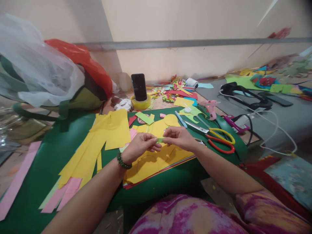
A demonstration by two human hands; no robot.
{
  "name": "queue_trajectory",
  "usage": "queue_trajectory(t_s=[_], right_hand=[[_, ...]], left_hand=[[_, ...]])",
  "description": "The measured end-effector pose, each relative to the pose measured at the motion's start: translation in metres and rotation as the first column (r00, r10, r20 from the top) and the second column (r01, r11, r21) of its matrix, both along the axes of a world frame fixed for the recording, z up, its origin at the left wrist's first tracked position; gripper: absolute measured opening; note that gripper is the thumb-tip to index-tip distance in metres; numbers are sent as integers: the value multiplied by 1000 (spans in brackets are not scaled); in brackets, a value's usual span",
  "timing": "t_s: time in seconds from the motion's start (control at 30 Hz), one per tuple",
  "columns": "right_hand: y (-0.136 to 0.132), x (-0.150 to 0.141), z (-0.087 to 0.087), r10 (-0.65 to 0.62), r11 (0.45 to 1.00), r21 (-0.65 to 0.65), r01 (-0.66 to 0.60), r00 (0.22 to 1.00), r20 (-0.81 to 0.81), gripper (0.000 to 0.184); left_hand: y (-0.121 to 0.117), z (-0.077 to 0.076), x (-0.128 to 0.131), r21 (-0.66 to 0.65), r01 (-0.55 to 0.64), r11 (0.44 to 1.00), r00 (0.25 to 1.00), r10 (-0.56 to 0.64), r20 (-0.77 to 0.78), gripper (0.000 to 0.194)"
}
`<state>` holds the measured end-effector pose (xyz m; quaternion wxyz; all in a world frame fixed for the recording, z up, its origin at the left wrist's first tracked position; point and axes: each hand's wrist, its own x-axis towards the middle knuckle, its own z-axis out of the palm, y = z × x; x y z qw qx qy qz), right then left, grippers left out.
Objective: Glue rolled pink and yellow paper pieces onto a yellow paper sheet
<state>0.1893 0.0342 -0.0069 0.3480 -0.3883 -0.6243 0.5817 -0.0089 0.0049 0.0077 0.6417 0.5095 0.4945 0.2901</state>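
Between my two hands is a small strip of light green paper (160, 140), pinched at both ends. My left hand (142, 145), with a green bead bracelet (123, 161) at the wrist, grips its left end between thumb and fingers. The right end is pinched by my right hand (179, 138). Both hands are above a stack of yellow paper (143, 170) that has other colours showing at its lower edge. A yellow paper circle (171, 120) lies just beyond my right hand. Scissors with yellow and red handles (220, 147) rest to the right.
Yellow strips (85, 152) and pink strips (70, 193) cover the left of the green surface (31, 182). A phone (139, 87) stands in a tape roll (141, 102) at the back. A pink glue gun (211, 109) is back right, near a purple power strip (235, 124) with cables. Bags (80, 81) stand back left.
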Motion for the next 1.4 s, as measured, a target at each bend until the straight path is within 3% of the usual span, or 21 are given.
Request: queue_trajectory(t_s=[0.5,0.63,0.77,0.93,1.1,1.27,1.4], right_hand=[[4,1,-2,32,992,-121,-42,996,-81,37],[2,-3,-4,15,998,-58,-18,999,-52,36],[2,-2,-5,15,1000,-3,-15,1000,9,34],[2,10,7,-38,998,62,32,995,96,33],[-3,2,12,6,972,225,-72,959,283,28],[-5,-1,8,147,989,2,-151,971,190,35],[-4,16,15,97,992,-102,-81,982,161,40]], left_hand=[[-1,1,1,10,15,1000,1000,-15,-10,39],[0,-1,3,-3,31,1000,999,-31,-34,37],[3,-3,-1,71,15,997,999,-12,-50,41],[9,-2,-11,124,-75,989,996,80,-34,43],[1,-1,-2,179,41,983,998,-30,-63,42],[-5,1,3,205,110,973,991,-92,-93,44],[-1,2,-1,183,85,979,995,-75,-60,48]])
